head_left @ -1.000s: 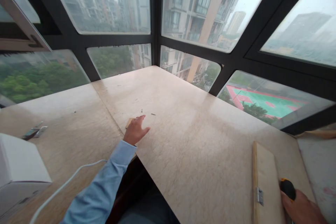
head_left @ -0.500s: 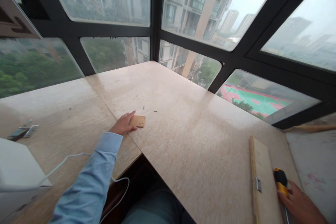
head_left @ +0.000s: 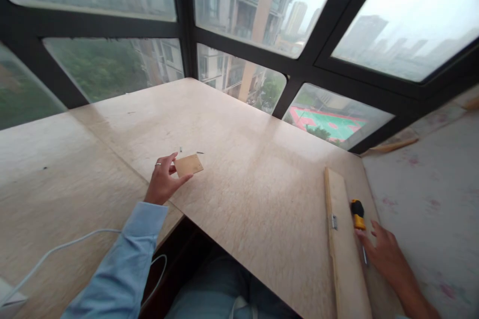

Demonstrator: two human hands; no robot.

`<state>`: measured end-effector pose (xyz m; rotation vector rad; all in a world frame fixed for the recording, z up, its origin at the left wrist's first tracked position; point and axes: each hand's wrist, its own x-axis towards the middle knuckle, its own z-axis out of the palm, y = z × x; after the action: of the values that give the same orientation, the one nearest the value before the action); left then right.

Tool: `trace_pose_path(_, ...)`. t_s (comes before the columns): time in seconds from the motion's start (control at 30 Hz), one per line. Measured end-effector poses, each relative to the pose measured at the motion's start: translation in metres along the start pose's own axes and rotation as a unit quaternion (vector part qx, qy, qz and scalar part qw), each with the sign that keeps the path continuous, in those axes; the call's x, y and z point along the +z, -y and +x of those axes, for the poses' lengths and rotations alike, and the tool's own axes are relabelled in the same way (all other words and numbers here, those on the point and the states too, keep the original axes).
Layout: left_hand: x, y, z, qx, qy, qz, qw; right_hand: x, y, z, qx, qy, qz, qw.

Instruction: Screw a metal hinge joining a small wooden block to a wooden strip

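Between the thumb and fingers of my left hand (head_left: 164, 177) is a small flat wooden piece (head_left: 189, 165) with tiny holes near one end, tilted over the stone top. Just behind it lie a small metal bit (head_left: 180, 149) and a thin dark screw-like piece (head_left: 200, 152). At the right, my right hand (head_left: 385, 249) has its fingers apart beside a screwdriver (head_left: 358, 214) with a yellow and black handle. The thumb is close to the handle's lower end; whether it touches cannot be seen. The screwdriver lies next to a long wooden board (head_left: 346, 244) with a metal catch (head_left: 334, 222).
A white cable (head_left: 63, 246) runs across the left of the stone countertop (head_left: 254, 179) and hangs over the dark gap at its front edge. Black-framed windows (head_left: 187, 20) stand along the back. A flower-patterned wall (head_left: 430, 209) borders the right side.
My left hand has raised and tilted the small wooden piece. My right hand has loosened from the screwdriver handle, its fingers now apart. The view has turned to the right.
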<state>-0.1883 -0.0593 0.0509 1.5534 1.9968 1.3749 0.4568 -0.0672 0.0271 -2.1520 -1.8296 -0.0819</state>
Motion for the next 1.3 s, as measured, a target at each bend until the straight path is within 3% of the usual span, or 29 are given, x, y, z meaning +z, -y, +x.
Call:
trace_pose_path(0.17,0.054,-0.054,-0.016,-0.011,0.07,-0.148,0.986,-0.005,0.013,-0.015,-0.062,-0.026,0.092,0.993)
trace_pose_path(0.4,0.171,-0.138,-0.074,-0.098,0.246,-0.309,0.914,-0.019,0.04,-0.038,-0.063,-0.007,0.216,0.974)
trace_pose_path(0.5,0.216,-0.162,-0.098,-0.097,0.319,-0.337,0.881,-0.024,0.051,-0.046,-0.073,0.013,0.245,0.967)
trace_pose_path(0.6,0.245,-0.176,-0.113,-0.084,0.365,-0.337,0.864,-0.027,0.06,-0.046,-0.088,0.028,0.243,0.966)
trace_pose_path(0.73,0.264,-0.183,-0.115,-0.045,0.395,-0.314,0.862,-0.028,0.068,-0.034,-0.106,0.059,0.207,0.971)
trace_pose_path(0.97,0.276,-0.186,-0.107,0.003,0.409,-0.295,0.863,-0.022,0.087,-0.002,-0.145,0.142,0.101,0.974)
trace_pose_path(1.13,0.279,-0.181,-0.106,-0.005,0.395,-0.3,0.868,-0.017,0.103,0.006,-0.103,0.179,0.041,0.978)
trace_pose_path(1.3,0.278,-0.176,-0.109,-0.024,0.393,-0.311,0.865,-0.015,0.111,-0.003,-0.028,0.202,-0.013,0.979)
